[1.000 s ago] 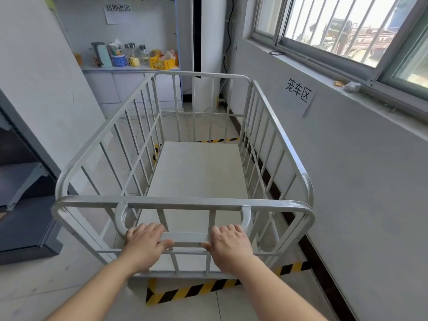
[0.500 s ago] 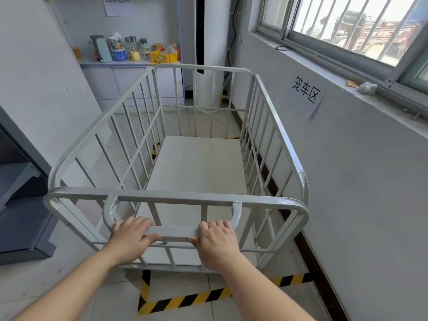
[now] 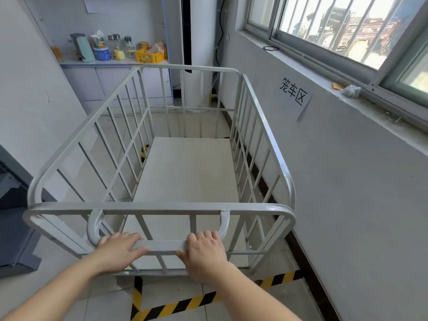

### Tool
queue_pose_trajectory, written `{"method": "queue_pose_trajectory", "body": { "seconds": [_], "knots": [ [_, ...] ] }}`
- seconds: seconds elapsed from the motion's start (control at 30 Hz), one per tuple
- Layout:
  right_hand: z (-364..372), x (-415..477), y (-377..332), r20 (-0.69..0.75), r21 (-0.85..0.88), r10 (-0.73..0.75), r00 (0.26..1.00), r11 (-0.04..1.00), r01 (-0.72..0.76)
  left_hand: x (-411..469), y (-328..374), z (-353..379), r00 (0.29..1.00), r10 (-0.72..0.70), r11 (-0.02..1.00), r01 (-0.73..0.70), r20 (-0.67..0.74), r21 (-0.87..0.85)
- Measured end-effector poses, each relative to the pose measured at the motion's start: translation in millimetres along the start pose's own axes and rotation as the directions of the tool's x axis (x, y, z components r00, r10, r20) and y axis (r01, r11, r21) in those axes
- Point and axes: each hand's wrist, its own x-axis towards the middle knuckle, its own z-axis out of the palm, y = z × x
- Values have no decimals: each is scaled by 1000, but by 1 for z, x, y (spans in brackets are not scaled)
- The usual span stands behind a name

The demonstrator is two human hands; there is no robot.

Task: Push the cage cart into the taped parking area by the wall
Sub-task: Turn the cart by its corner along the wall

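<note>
A white metal cage cart (image 3: 187, 172) with barred sides and an empty flat deck stands right in front of me, its right side close along the wall. My left hand (image 3: 118, 250) and my right hand (image 3: 205, 253) both grip the cart's horizontal handle bar (image 3: 162, 246) at its near end. Yellow-and-black floor tape (image 3: 176, 305) marks the near edge and near-left corner of the parking area under my arms. More tape (image 3: 144, 154) shows through the left bars. The cart's wheels are hidden.
The grey wall (image 3: 347, 205) on the right carries a paper sign (image 3: 293, 95) below a barred window (image 3: 342, 26). A counter (image 3: 111, 62) with a kettle, jars and a yellow box stands at the far end. A dark grey shelf unit (image 3: 14, 228) sits at the left.
The cart has rolled forward and a little to the right. More of the near tape line and its left corner now shows behind the cart. Both hands keep their grip on the handle.
</note>
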Motion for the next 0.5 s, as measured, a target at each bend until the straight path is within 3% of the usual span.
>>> {"method": "queue_pose_trajectory", "body": {
  "seconds": [0.1,0.23,0.3,0.4,0.5],
  "knots": [
    [-3,0,3,38,38,-12,999,999,10,7,20,-20,1000,0,995,-3,27,101],
    [-15,-1,16,-21,247,-48,999,968,52,16,78,-54,960,109,994,-97,-259,59],
    [-30,-3,36,-116,302,-55,992,949,88,22,112,-63,917,213,975,-220,-338,19],
    [-57,-3,83,-324,223,-47,945,967,124,39,156,-63,857,333,923,-382,-394,-52],
    [-83,2,143,-439,164,-20,898,981,102,59,197,-52,865,378,920,-390,-329,32]
  ]
}}
